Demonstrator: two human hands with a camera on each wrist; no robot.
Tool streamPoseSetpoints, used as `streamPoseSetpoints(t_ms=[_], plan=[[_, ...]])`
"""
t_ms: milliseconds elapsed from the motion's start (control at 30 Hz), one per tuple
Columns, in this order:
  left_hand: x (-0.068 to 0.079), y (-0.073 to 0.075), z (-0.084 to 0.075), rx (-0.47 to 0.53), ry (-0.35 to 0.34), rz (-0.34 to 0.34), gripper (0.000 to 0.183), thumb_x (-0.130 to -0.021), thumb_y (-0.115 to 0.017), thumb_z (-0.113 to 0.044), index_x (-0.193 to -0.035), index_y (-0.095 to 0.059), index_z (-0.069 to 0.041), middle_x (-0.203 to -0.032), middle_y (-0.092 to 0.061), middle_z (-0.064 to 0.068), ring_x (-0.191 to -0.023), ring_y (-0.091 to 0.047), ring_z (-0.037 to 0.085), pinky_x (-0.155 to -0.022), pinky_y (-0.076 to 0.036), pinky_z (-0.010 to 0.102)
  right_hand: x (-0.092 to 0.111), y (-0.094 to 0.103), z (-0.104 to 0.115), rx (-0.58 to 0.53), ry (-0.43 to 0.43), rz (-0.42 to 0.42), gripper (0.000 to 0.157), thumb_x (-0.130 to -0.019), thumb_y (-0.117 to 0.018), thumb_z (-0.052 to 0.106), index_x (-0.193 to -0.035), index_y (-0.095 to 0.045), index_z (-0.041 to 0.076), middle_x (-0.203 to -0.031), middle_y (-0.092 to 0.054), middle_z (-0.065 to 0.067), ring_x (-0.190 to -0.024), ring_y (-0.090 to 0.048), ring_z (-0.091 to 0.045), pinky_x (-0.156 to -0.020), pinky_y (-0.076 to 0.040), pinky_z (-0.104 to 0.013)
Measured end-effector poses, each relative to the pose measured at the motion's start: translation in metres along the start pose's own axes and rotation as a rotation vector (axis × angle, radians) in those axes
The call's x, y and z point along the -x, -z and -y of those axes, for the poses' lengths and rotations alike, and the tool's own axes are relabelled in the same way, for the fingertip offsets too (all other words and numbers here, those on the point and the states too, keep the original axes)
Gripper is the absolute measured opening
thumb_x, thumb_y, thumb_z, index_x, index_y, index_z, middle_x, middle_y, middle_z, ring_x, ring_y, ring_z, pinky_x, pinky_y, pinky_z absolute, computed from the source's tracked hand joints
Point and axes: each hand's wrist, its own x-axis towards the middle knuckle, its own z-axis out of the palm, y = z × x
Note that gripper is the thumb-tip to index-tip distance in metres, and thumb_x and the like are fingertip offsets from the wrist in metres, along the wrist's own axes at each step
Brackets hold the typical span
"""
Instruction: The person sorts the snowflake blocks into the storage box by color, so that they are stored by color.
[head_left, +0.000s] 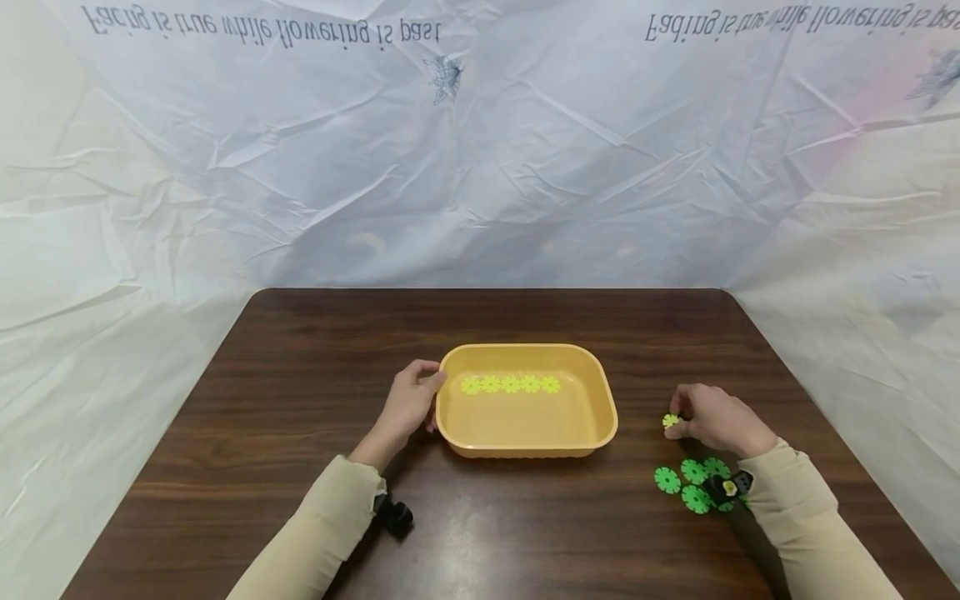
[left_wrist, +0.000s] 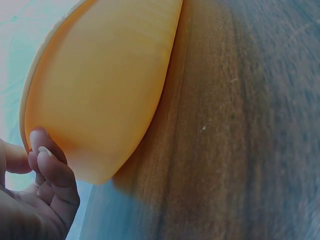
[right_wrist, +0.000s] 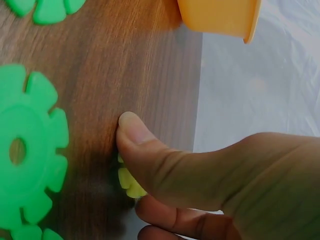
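Observation:
A yellow plastic basin (head_left: 525, 427) stands upright in the middle of the table. At its left end my left hand (head_left: 405, 402) grips the rim, with the thumb at the rim and curled fingers against the outer wall (left_wrist: 105, 95). Inside, several yellow flower-shaped discs (head_left: 511, 384) lie in a straight row towards the far wall. Right of the basin, my right hand (head_left: 716, 418) pinches another yellow notched disc (head_left: 670, 421) between thumb and fingers, close to the table. The thumb hides most of that disc (right_wrist: 131, 184) in the right wrist view.
Several green notched discs (head_left: 695, 498) lie on the dark wood table (head_left: 315, 358), just nearer than my right hand and partly under the right wrist. Black wrist cameras sit on both sleeves. White printed sheeting (head_left: 480, 167) hangs behind the table and at its sides.

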Motion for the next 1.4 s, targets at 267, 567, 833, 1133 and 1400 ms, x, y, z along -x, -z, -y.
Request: streamPoseSetpoints(t_ms=[267, 567, 833, 1133, 1400], plan=[[0.000, 0.002, 0.000, 0.013, -0.007, 0.001, 0.033, -0.102, -0.052, -0.020, -0.129, -0.049, -0.001, -0.076, -0.059, 0.019, -0.040, -0.047, 0.019, -0.039, -0.043, 0.030, -0.002, 0.001, 0.001, -0.016, -0.028, -0.002, 0.034, -0.081, -0.080, 0.029, -0.088, -0.054, 0.008, -0.069, -0.050, -0.002, -0.058, -0.045, -0.016, -0.051, -0.035, -0.032], [0.001, 0.000, -0.002, 0.013, 0.004, 0.002, 0.032, -0.101, -0.052, -0.020, -0.127, -0.050, -0.002, -0.075, -0.058, 0.020, -0.040, -0.047, 0.018, -0.038, -0.043, 0.029, -0.001, 0.003, 0.002, -0.037, -0.010, -0.062, 0.030, -0.084, -0.077, 0.027, -0.084, -0.054, 0.008, -0.067, -0.052, 0.000, -0.057, -0.046, -0.015, -0.049, -0.036, -0.031], [0.001, 0.001, -0.003, 0.013, -0.006, -0.006, 0.033, -0.101, -0.053, -0.020, -0.127, -0.050, -0.001, -0.077, -0.059, 0.021, -0.039, -0.046, 0.018, -0.038, -0.043, 0.029, -0.003, 0.006, 0.006, -0.105, 0.052, -0.107, 0.013, -0.093, -0.066, 0.014, -0.094, -0.056, 0.005, -0.077, -0.060, -0.003, -0.060, -0.051, -0.014, -0.052, -0.042, -0.031], [0.002, 0.000, -0.003, 0.013, 0.010, -0.005, 0.032, -0.101, -0.053, -0.021, -0.126, -0.050, -0.003, -0.078, -0.059, 0.020, -0.040, -0.047, 0.018, -0.038, -0.043, 0.029, -0.002, 0.011, 0.015, -0.133, 0.122, -0.212, 0.013, -0.096, -0.061, 0.010, -0.104, -0.067, 0.003, -0.085, -0.067, -0.005, -0.061, -0.049, -0.013, -0.049, -0.041, -0.027], [0.003, -0.001, -0.002, 0.000, 0.011, -0.007, 0.031, -0.101, -0.053, -0.022, -0.126, -0.050, -0.003, -0.075, -0.058, 0.020, -0.040, -0.046, 0.018, -0.038, -0.043, 0.029, 0.003, 0.017, 0.031, -0.128, 0.178, -0.312, 0.025, -0.095, -0.061, 0.007, -0.118, -0.064, -0.003, -0.102, -0.066, -0.012, -0.079, -0.063, -0.022, -0.055, -0.049, -0.028]])
